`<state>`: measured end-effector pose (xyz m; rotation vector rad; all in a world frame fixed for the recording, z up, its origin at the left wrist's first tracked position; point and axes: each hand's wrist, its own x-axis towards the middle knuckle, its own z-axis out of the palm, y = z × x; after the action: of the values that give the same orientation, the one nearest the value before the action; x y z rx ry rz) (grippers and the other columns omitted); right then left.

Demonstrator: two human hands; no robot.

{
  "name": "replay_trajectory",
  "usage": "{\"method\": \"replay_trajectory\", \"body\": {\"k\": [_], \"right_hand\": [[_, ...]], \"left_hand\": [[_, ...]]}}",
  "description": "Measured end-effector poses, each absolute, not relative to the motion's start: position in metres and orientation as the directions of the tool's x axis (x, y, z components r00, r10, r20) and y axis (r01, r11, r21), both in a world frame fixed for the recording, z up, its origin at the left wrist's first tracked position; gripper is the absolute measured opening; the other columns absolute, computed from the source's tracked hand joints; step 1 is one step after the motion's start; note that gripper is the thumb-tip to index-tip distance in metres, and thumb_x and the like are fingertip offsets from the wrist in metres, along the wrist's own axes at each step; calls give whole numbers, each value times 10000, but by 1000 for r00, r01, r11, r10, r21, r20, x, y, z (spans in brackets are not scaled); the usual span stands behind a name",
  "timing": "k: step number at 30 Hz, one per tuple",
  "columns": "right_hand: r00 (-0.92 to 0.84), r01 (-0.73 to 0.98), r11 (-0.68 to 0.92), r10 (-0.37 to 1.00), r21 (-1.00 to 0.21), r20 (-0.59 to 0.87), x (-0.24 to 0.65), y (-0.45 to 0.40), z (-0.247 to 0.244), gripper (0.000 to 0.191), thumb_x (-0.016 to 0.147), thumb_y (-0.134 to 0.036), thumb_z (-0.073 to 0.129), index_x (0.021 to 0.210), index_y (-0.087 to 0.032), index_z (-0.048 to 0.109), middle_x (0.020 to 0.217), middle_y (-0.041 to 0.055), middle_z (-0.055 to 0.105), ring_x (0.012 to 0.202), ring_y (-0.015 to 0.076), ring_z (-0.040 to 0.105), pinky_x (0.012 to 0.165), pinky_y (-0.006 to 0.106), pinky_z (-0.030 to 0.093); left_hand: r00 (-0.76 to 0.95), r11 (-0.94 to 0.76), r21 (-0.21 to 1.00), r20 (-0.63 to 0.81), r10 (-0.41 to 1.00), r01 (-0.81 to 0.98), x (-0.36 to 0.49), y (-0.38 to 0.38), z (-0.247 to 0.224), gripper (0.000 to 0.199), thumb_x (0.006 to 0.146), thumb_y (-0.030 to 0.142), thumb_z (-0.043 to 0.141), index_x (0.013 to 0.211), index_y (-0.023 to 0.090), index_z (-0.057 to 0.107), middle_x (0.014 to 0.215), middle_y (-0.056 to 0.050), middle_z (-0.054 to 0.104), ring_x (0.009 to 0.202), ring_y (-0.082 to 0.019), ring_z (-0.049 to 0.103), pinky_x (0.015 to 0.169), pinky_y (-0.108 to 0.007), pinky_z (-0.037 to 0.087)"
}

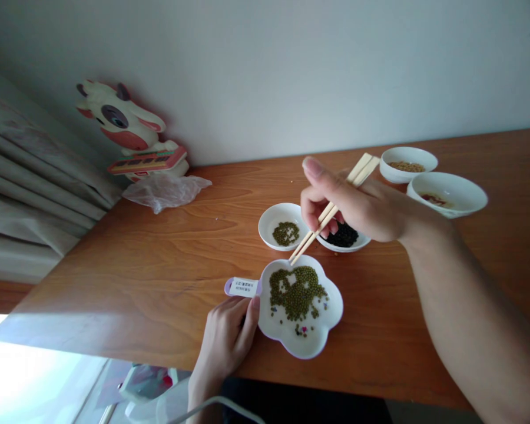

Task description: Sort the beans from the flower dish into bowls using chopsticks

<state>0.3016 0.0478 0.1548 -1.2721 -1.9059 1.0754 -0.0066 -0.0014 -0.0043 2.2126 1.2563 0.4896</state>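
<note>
My right hand (348, 203) grips a pair of pale wooden chopsticks (331, 209). Their tips sit close together at the far rim of a flower-shaped white dish (313, 344), and I see no bean between them. Many green mung beans (298, 294) lie in that dish, with a few dark bits near its front. My left hand (227, 330) is curled beside the dish's labelled purple handle (242, 287), thumb against the rim. Just beyond stands a small white bowl (267, 221) with some mung beans. Another bowl holds black beans (342, 235), partly hidden by my right hand.
At the back right are a white bowl (391, 171) of yellowish grains and a larger white bowl (468, 197) with reddish-brown bits. A cow-shaped toy piano (132, 135) and a crumpled plastic bag (168, 191) lie back left. The wooden table's (159, 282) front edge runs close by my left wrist.
</note>
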Motion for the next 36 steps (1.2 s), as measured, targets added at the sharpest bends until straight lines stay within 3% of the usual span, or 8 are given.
{"method": "replay_trajectory", "body": {"k": [7, 17, 27, 36], "right_hand": [[-384, 621, 164, 916, -766, -115, 291, 50, 143, 828, 925, -820, 159, 700, -189, 647, 648, 7, 657, 511, 102, 504, 524, 297, 348], [-392, 658, 188, 912, -729, -118, 291, 55, 132, 866, 907, -830, 117, 730, -187, 668, 642, 15, 647, 530, 109, 531, 560, 305, 348], [-449, 557, 176, 886, -812, -117, 288, 51, 142, 820, 935, -807, 159, 696, -187, 638, 639, 12, 649, 546, 111, 537, 555, 293, 344], [-469, 601, 259, 880, -756, -72, 284, 53, 134, 808, 960, -778, 159, 707, -192, 655, 606, -3, 638, 511, 105, 519, 566, 302, 349]], "left_hand": [[496, -413, 617, 42, 867, 670, -7, -2, -4, 371, 1069, 303, 397, 720, 197, 465, 724, -28, 627, 674, -140, 531, 682, -268, 371], [499, -414, 616, 39, 866, 670, -6, -1, -4, 369, 1069, 299, 402, 717, 197, 453, 726, -25, 621, 679, -136, 528, 689, -273, 366], [497, -417, 614, 47, 866, 670, -6, -1, -4, 368, 1064, 297, 401, 714, 200, 459, 712, -29, 619, 662, -142, 522, 673, -269, 370], [493, -413, 611, 43, 869, 675, -7, -1, -5, 362, 1065, 298, 410, 722, 197, 468, 722, -24, 626, 672, -135, 526, 675, -262, 372]]}}
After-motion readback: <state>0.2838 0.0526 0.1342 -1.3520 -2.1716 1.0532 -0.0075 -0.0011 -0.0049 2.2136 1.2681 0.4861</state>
